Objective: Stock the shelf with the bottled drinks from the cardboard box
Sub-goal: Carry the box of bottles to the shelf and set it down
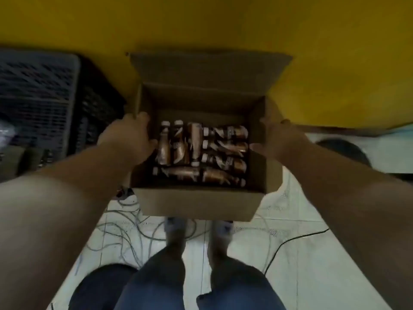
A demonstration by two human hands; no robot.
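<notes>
An open cardboard box (196, 204) hangs in front of me above the floor, its far flap standing up. Several brown bottled drinks (201, 153) with white caps lie on their sides in its bottom. My left hand (131, 139) grips the box's left wall, fingers over the rim. My right hand (274, 139) grips the right wall the same way. No shelf is in view.
A yellow wall (223, 25) rises right behind the box. Dark plastic crates (44, 104) stand stacked at the left. Loose grey cables (129, 231) and a black cable (290, 240) lie on the white tiled floor around my feet (199, 233). A dark round object (344, 151) sits at the right.
</notes>
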